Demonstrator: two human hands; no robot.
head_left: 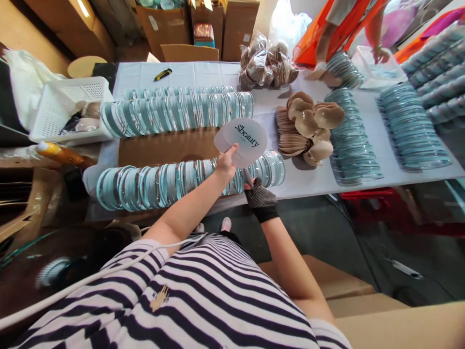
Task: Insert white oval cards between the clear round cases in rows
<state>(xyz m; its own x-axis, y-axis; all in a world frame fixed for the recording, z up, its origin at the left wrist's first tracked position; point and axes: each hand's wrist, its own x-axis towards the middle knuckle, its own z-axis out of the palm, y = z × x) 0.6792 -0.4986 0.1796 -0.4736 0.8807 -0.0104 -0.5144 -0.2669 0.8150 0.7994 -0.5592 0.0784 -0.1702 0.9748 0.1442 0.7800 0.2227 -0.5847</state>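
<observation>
A white, round-faced paddle (254,154) with dark printing that reads "Sbeauty" is held over the near row of clear, pale-blue round pieces (170,180). Its short handle points down toward me. My left hand (226,164), bare, is closed on the left edge of the round face, thumb on top. A dark knit glove covers my right hand (260,198), which grips the handle below the face; some fingertips show bare. To the right lies a heap of tan spoon-shaped paddles (305,127).
Another row of pale-blue round pieces (178,112) lies behind a brown cardboard strip (163,146). A white basket (72,92) stands left, a box cutter (163,74) at the back. Bagged tan paddles (267,63) sit near a co-worker's hand (380,55). More stacks (414,128) stand right.
</observation>
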